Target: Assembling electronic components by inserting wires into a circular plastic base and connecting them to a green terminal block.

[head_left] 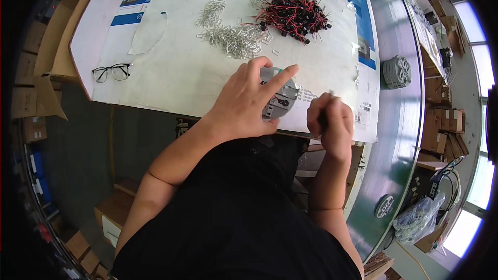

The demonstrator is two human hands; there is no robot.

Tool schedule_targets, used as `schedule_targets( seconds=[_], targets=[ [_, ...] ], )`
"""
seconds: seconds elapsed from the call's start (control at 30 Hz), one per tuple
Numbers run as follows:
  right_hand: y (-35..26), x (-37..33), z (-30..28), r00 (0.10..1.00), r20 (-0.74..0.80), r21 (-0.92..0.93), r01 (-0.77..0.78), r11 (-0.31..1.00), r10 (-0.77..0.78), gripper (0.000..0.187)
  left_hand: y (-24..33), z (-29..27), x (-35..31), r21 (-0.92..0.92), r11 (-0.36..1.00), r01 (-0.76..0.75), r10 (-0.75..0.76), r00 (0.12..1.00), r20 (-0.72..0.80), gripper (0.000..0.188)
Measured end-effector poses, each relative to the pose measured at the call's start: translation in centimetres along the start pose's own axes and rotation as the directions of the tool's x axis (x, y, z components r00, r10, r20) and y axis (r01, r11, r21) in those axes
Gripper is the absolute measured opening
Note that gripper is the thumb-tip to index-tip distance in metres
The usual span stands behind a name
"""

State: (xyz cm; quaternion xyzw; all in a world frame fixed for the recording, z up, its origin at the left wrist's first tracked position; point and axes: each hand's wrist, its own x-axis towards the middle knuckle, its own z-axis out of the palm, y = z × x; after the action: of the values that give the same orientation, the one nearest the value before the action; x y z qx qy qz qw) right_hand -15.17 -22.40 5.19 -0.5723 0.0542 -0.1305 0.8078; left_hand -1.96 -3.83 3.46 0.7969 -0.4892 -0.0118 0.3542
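Note:
Near the front edge of the table, my left hand [241, 98] grips a round grey plastic housing [286, 93]. Its fingers reach over the top rim and the thumb presses the lower side. Inside the housing a small black part shows, and much of the left side is hidden by the hand. Just right of it, apart from the housing, my right hand [336, 124] is closed and smeared by motion. A dark thing [323, 118] sits in its fingers; its kind cannot be made out.
Beyond my hands lie small metal clips [236, 40] and a heap of black parts with red wires [295, 15]. Eyeglasses [112, 72] rest at left. Grey housings [397, 71] are stacked on the right-hand green surface [371, 176], with a round piece [384, 206] nearer me.

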Motion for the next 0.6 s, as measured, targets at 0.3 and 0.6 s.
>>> schedule_targets(
  seconds=[0.3, 0.6],
  targets=[
    [4.2, 0.5, -4.0, 0.946, -0.207, 0.209, -0.207, 0.956, 0.25, 0.043, 0.9, -0.5, 1.5, 0.244, 0.966, -0.085, 0.031, 0.976, 0.215, 0.102],
    [2.7, 0.5, -3.2, 0.976, -0.01, 0.022, -0.219, 0.975, 0.22, 0.038, -2.9, 2.1, -3.5, -0.234, 0.966, -0.107, 0.039, 0.96, -0.277, 0.109]
  ],
)
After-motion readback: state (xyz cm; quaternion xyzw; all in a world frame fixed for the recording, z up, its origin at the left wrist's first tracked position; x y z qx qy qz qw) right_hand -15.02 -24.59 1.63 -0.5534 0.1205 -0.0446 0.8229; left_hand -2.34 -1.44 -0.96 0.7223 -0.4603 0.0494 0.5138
